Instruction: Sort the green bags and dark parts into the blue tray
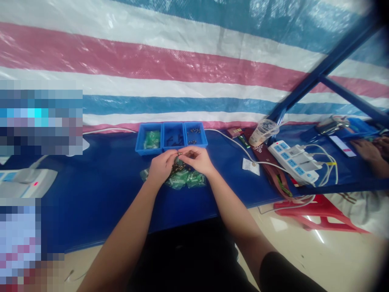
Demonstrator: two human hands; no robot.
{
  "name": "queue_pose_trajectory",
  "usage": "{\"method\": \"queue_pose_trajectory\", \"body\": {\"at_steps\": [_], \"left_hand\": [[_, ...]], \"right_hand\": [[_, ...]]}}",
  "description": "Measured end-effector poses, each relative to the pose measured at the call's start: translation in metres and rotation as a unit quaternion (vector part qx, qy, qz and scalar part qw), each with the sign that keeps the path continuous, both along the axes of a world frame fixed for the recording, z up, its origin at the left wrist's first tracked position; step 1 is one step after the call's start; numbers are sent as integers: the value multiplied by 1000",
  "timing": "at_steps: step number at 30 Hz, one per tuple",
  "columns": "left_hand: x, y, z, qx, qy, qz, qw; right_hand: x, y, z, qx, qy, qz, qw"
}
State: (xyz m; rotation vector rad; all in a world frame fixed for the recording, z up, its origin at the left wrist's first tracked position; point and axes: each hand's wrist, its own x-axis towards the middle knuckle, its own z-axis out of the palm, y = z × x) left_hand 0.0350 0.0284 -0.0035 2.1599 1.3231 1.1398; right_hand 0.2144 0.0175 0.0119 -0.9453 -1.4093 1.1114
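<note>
My left hand (163, 165) and my right hand (197, 159) meet over the middle of the blue table, fingertips pinched together. Between them is a small brownish metallic piece, too small to name. Just under my hands lie several green-and-clear plastic packets (179, 179) and a few small brassy bits, partly covered by my fingers. Right behind stand three joined blue bins: the left bin (140, 140) holds green packets, the middle bin (173, 129) holds dark slender parts, and the right bin (203, 140) holds small metallic pieces.
To the right are a clear plastic cup (263, 132), a brown bag (273, 172), a small white packet (251, 166) and a power strip (293, 162) with plugged chargers. Another person's hand (369, 151) is near a phone (343, 146). A red stool (322, 213) stands below.
</note>
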Motion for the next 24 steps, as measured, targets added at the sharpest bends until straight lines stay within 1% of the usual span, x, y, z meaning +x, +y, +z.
{"method": "queue_pose_trajectory", "body": {"at_steps": [3,8,11,14,18,24], "left_hand": [[0,0,0,-3,8,9,1000],[2,-2,-1,-19,-18,11,1000],[4,-3,-1,1,-15,21,1000],[4,-2,-1,24,-2,31,999],[2,-1,-1,49,21,25,998],[1,0,-1,46,34,18,998]], "right_hand": [[1,1,-1,9,-18,-11,1000],[1,5,-6,-7,-13,-14,1000],[2,6,-7,-10,-2,-5,1000],[4,5,-5,-12,-13,-14,1000],[5,4,-2,-13,-25,-17,999],[3,5,-7,4,-15,-2,1000]]}}
